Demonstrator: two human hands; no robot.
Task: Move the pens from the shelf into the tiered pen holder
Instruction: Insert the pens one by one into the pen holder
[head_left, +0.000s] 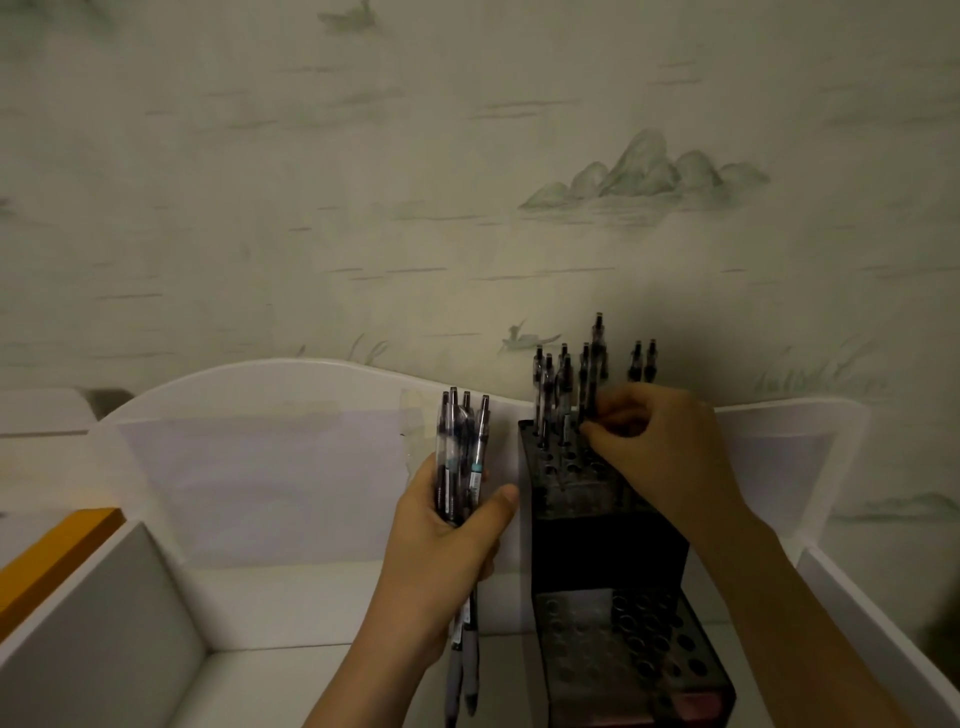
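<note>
At holder (602, 545): R hand (660, 441) pinches pen (596, 358); L hand (447, 540) grips bundle (462, 447).

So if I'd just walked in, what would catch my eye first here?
Probably the black tiered pen holder at centre right, pens bristling from its top tier, where the right hand pinches one pen. Just left of it, the left hand grips a bundle of pens.

No words or numbers to read anywhere. Small pale label on one pen (474, 475) at about 7 o'clock, too blurry to make out. Only painted hills on the wall (644, 171) at 1 o'clock.
</note>
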